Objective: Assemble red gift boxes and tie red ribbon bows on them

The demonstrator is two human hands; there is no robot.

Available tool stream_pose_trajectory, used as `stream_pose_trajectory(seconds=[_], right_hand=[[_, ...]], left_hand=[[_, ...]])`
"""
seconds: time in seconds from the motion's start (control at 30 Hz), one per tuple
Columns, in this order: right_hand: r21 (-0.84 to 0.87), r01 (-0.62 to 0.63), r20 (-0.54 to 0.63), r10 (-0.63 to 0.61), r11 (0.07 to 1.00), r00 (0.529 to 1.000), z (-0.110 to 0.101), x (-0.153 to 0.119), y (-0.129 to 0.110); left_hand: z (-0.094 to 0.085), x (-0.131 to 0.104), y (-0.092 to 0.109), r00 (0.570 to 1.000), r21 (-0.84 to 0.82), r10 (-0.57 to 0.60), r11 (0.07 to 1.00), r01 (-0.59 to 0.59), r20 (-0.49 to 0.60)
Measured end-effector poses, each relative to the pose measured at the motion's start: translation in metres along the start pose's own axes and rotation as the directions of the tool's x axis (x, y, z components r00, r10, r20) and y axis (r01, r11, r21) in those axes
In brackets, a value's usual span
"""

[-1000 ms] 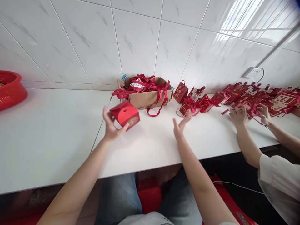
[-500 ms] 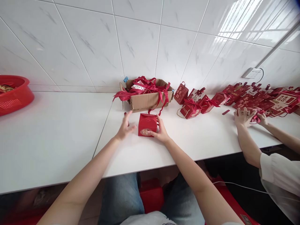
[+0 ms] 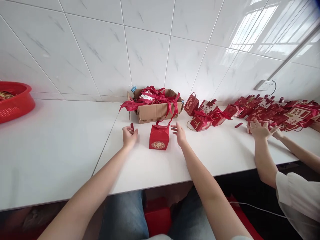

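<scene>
A small red gift box (image 3: 159,140) with a gold round emblem stands upright on the white table between my hands, and neither hand touches it now. To its left, my left hand (image 3: 129,137) has its fingers curled together at a short dark red strip (image 3: 132,126), whose end shows above the fingers. My right hand (image 3: 179,133) is on the other side of the box, fingers stretched out and apart, with nothing in it. Behind the box is a cardboard box (image 3: 160,112) full of red ribbons (image 3: 160,95), some of which hang over its front edge.
Several red gift boxes (image 3: 202,120) with bows stand to the right, and more are piled (image 3: 282,111) farther along. Another person's hands (image 3: 261,129) work there. A dark red strip (image 3: 238,125) lies nearby. A red plastic basket (image 3: 17,103) stands far left. Behind is a tiled wall.
My right hand has let go of the gift box and moved off to its right. My left hand has closed from open, by the small strip. The view has shifted slightly.
</scene>
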State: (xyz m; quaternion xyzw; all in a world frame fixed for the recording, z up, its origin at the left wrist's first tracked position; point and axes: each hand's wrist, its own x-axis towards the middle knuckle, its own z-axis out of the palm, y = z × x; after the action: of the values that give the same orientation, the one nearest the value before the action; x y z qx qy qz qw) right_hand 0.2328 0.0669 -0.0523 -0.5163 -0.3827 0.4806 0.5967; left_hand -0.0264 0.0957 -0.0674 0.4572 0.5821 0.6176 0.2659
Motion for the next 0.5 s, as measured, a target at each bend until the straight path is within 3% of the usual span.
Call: stream_pose_trajectory(seconds=[0.1,0.23,0.37,0.5], right_hand=[[0.024,-0.121,0.010,0.120,0.992,0.993,0.019,0.032,-0.014],[0.125,-0.214,-0.031,0.219,0.969,0.975,0.041,0.064,-0.033],[0.196,-0.253,-0.079,0.272,0.947,0.959,0.042,0.071,-0.049],[0.193,-0.386,0.024,0.389,0.902,0.921,0.037,0.063,-0.053]], left_hand=[[-0.001,-0.014,-0.011,0.999,-0.021,-0.049,0.999,0.050,0.015],[-0.001,-0.008,-0.009,0.997,-0.025,-0.073,0.997,0.074,0.019],[0.000,-0.007,-0.006,0.996,-0.029,-0.085,0.996,0.086,0.034],[0.001,-0.010,-0.006,0.996,-0.040,-0.086,0.995,0.088,0.039]])
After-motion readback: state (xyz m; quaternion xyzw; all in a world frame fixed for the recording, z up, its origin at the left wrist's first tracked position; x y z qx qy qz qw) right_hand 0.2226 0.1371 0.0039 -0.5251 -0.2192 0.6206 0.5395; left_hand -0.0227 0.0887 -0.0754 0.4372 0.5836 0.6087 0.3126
